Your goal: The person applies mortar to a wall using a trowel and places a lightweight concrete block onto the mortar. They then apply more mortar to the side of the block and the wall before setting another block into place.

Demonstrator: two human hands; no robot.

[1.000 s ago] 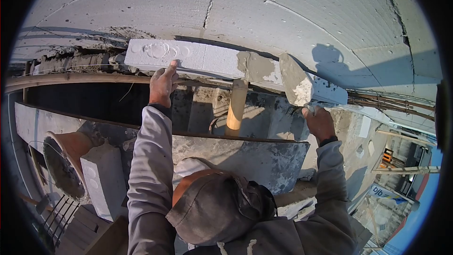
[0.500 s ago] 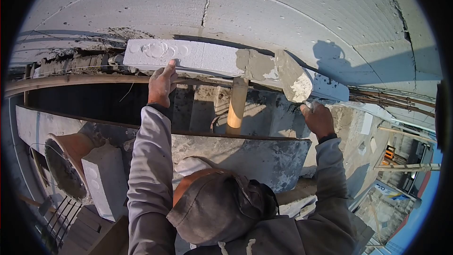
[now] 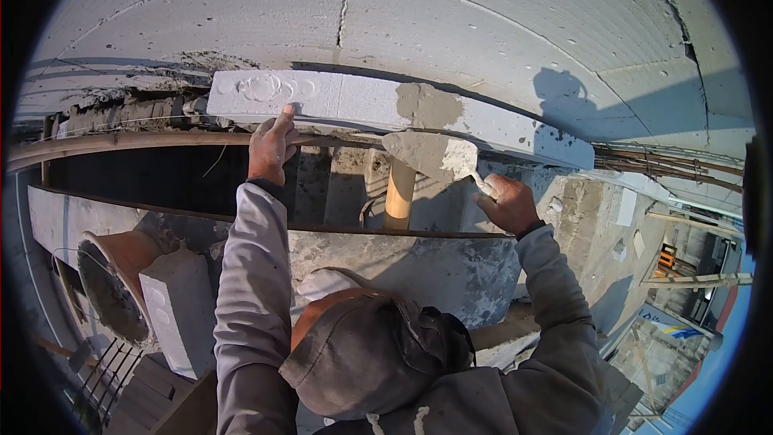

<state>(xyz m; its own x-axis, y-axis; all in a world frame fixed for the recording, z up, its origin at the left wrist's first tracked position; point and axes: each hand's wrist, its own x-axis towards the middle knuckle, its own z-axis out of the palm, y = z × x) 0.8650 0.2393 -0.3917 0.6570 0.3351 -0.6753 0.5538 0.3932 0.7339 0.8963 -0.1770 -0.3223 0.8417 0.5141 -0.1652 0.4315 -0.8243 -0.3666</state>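
Left hand [image 3: 270, 149]: fingers open, steadying long white aerated-concrete block [image 3: 322, 97] against grey block wall [image 3: 483, 24]. Right hand [image 3: 507, 203]: fist closed round flat steel trowel [image 3: 423, 153] carrying grey mortar, just below block. Advisable: blade level, firm pressure into joint.

The long white block [image 3: 322, 97] lay level just above the left hand [image 3: 272, 145], whose fingertips touched its lower edge. A grey mortar patch smeared its face. The trowel [image 3: 427, 153], its blade caked with mortar, jutted leftward from the right hand [image 3: 507, 203], just beneath the block.
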